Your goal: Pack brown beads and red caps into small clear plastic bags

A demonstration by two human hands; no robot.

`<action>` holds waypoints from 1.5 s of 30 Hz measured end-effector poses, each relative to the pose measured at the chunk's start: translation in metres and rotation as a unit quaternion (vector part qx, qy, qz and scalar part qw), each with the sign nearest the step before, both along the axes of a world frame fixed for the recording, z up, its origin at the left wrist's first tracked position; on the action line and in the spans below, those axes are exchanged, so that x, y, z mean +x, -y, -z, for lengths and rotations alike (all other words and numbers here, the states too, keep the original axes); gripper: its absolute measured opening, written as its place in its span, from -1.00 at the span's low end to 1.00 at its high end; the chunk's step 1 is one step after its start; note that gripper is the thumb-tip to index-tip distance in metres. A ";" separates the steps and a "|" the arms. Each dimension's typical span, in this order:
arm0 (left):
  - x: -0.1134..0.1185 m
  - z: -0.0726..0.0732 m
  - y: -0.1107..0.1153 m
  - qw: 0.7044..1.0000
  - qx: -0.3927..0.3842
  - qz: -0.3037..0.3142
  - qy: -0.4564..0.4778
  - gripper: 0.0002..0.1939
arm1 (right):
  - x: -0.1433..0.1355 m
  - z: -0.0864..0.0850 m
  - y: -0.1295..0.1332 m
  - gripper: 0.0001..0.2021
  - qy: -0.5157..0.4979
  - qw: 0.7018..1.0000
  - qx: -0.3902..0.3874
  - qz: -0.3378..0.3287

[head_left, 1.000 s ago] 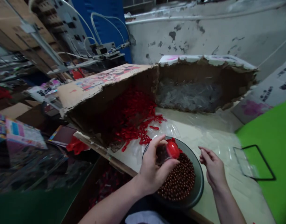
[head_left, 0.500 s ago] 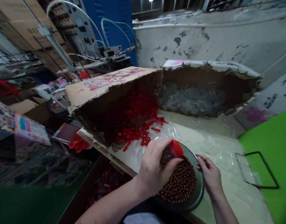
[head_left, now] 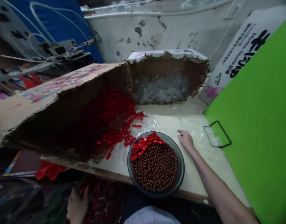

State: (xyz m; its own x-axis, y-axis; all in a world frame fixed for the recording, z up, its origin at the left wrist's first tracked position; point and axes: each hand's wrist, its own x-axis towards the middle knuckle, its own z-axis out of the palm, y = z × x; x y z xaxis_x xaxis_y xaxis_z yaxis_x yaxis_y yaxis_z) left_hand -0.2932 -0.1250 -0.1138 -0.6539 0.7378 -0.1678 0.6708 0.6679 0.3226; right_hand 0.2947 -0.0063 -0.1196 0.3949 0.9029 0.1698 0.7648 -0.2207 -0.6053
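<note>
A dark round bowl (head_left: 181, 174) stands at the table's front edge, holding brown beads (head_left: 157, 168) with red plastic pieces (head_left: 143, 144) along its upper left side. My left hand (head_left: 77, 203) is low at the left with fingers apart, beside a box of dark red items (head_left: 104, 199) below the table; nothing shows in it. To the right of the bowl, my right hand (head_left: 185, 139) hovers over or rests on the pale tabletop near clear plastic pieces (head_left: 196, 127). Its fingers are bent close together, and whatever they may hold is too small to make out.
A torn cardboard box (head_left: 40, 90) spills red pieces (head_left: 115, 118) onto the table. Behind it, another box (head_left: 166, 57) holds clear pieces (head_left: 161, 90). A green panel (head_left: 257, 102) with a black wire frame (head_left: 223, 133) borders the right side. Machinery (head_left: 61, 49) stands back left.
My left hand has left the bowl and dropped to the lower left; the red-capped container is no longer in it. Red pieces in the bowl are uncovered. The view has shifted right.
</note>
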 end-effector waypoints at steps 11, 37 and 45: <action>0.164 -0.070 -0.040 0.898 0.347 0.265 0.048 -0.42 | -0.018 -0.001 -0.010 -0.69 0.145 0.974 -0.037 -0.170; 0.244 -0.074 -0.042 0.842 0.271 0.433 0.173 -0.64 | -0.016 -0.068 0.044 -0.54 -0.107 0.994 0.012 0.018; 0.244 -0.077 -0.042 0.843 0.258 0.445 0.159 -0.69 | -0.093 -0.105 0.074 -0.71 0.029 0.916 -0.077 -0.393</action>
State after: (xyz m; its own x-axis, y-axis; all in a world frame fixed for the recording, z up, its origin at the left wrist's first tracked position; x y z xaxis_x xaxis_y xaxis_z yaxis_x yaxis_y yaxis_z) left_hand -0.0496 -0.0833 -0.0372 0.2154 0.9404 0.2633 0.6573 -0.3390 0.6731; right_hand 0.2016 -0.0805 -0.0147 -0.3932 0.9193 0.0169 0.7541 0.3329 -0.5661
